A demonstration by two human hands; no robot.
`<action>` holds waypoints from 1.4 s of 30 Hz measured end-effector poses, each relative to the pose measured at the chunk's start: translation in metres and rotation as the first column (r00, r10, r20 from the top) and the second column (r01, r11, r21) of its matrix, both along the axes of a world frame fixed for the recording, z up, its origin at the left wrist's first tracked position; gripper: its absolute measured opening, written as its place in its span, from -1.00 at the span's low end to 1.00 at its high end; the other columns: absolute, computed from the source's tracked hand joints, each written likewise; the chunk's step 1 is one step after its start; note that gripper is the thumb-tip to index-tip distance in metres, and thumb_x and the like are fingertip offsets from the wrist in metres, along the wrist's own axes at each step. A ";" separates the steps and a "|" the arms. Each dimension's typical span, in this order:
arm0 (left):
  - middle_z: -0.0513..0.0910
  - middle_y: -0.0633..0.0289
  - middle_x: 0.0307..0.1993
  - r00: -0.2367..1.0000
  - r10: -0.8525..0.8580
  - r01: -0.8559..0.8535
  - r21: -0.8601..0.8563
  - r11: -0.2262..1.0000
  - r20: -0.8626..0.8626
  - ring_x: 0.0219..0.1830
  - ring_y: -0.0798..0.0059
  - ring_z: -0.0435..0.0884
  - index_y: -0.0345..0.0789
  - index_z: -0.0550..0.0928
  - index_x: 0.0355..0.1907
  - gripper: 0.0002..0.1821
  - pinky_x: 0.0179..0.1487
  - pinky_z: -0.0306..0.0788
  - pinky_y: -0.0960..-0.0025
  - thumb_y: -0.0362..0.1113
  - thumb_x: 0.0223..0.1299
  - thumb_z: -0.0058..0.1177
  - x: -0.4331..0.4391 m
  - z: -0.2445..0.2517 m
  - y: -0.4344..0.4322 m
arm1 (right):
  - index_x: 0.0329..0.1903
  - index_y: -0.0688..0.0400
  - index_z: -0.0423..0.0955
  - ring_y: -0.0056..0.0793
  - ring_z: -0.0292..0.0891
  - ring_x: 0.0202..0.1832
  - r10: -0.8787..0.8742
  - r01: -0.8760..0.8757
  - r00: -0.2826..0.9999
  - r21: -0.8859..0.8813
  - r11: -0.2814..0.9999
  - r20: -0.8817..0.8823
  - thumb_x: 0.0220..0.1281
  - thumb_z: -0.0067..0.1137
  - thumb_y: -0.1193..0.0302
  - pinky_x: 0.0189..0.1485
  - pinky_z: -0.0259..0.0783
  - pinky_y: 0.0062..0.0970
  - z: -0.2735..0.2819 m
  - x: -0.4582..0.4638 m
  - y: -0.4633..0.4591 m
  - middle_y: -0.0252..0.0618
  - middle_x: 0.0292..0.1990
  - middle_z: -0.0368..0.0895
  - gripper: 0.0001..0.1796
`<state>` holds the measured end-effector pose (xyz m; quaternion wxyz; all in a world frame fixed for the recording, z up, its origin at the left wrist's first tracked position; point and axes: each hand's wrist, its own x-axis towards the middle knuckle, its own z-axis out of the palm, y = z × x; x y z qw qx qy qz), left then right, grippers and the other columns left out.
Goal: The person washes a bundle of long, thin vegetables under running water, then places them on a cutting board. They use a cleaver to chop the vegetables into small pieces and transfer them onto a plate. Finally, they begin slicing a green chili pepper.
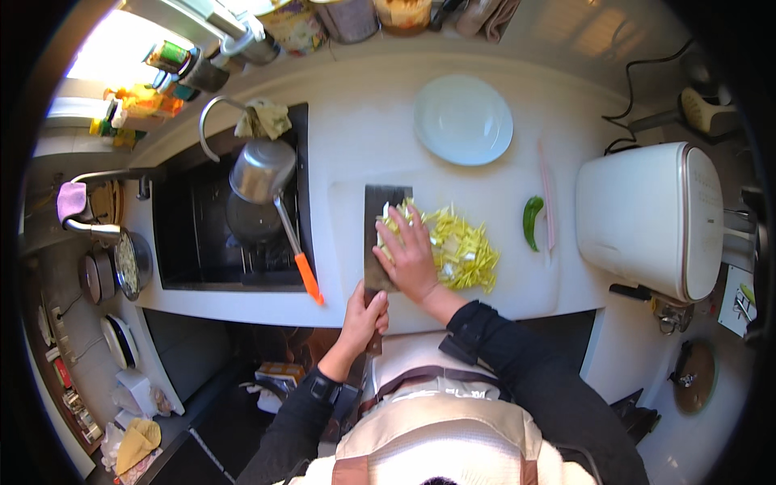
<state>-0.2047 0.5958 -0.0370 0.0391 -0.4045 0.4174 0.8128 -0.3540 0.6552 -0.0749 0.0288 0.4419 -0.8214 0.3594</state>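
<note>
My left hand (359, 318) is closed around the dark handle of a cleaver (377, 267), whose wide blade lies flat over the white cutting board (521, 285). My right hand (409, 257) rests with fingers apart on shredded yellow-green vegetable (467, 248), partly on the blade's right side. Some shreds are on the blade under those fingers; the larger heap spreads to the right on the board, with a few white bits in it. A whole green chili pepper (531, 223) lies farther right, beside a thin pink strip (548, 200).
A pale bowl-like plate (464, 121) stands behind the board. Left is a black sink (188, 242) with a metal pot (264, 170) and an orange-handled utensil (308, 279) jutting over the counter. A white appliance (648, 221) stands right. Jars (403, 15) line the back.
</note>
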 end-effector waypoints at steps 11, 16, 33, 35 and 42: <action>0.32 0.38 -0.51 0.963 0.074 -0.091 -0.055 0.994 -0.259 -0.67 0.69 0.25 -0.22 0.32 0.00 -0.83 -0.59 0.24 0.54 -0.29 0.48 -0.07 -0.128 0.034 -0.036 | 0.10 0.06 0.56 0.05 0.10 0.43 0.022 -0.044 0.990 -0.158 0.986 -0.138 0.16 0.28 0.23 0.31 0.21 -0.02 0.048 -0.139 -0.048 -0.16 0.30 0.37 -0.56; 0.33 0.41 -0.52 0.961 0.051 -0.115 -0.226 0.967 -0.272 -0.67 0.72 0.27 -0.22 0.32 -0.12 -0.85 -0.61 0.24 0.55 -0.30 0.46 -0.03 -0.224 0.009 -0.037 | 0.10 0.06 0.53 0.07 0.20 0.37 0.069 -0.076 0.997 -0.307 0.949 -0.032 0.14 0.30 0.35 0.42 0.17 -0.12 0.021 -0.234 -0.056 -0.12 0.28 0.38 -0.57; 0.41 0.39 -0.59 0.996 0.053 -0.081 -0.575 0.814 -0.066 -0.66 0.70 0.37 -0.34 0.43 -0.20 -0.82 -0.63 0.27 0.50 -0.28 0.39 0.08 -0.247 -0.003 -0.026 | 0.21 0.04 0.46 -0.15 0.30 0.36 -0.034 0.041 0.984 -0.039 0.998 0.177 0.35 0.00 0.42 0.39 0.11 0.07 -0.041 -0.279 -0.015 -0.23 0.13 0.58 -0.61; 0.40 0.40 -0.58 0.995 0.058 -0.091 -0.562 0.822 -0.077 -0.65 0.70 0.37 -0.34 0.43 -0.21 -0.82 -0.62 0.27 0.50 -0.29 0.39 0.08 -0.246 0.000 -0.025 | 0.23 0.05 0.45 -0.12 0.35 0.33 -0.059 0.062 0.995 -0.031 0.998 0.078 0.34 0.00 0.46 0.39 0.12 0.07 -0.036 -0.279 -0.014 -0.24 0.09 0.62 -0.58; 0.39 0.37 -0.51 0.986 0.094 -0.141 -0.409 0.902 -0.135 -0.64 0.68 0.36 -0.28 0.35 -0.32 -0.79 -0.61 0.29 0.55 -0.29 0.42 0.02 -0.244 0.006 -0.024 | 0.43 -0.10 0.26 -0.22 -0.05 0.54 0.181 -0.158 0.967 0.137 0.978 -0.178 0.42 -0.03 0.18 0.42 -0.14 0.33 -0.004 -0.234 -0.015 -0.33 0.47 0.19 -0.44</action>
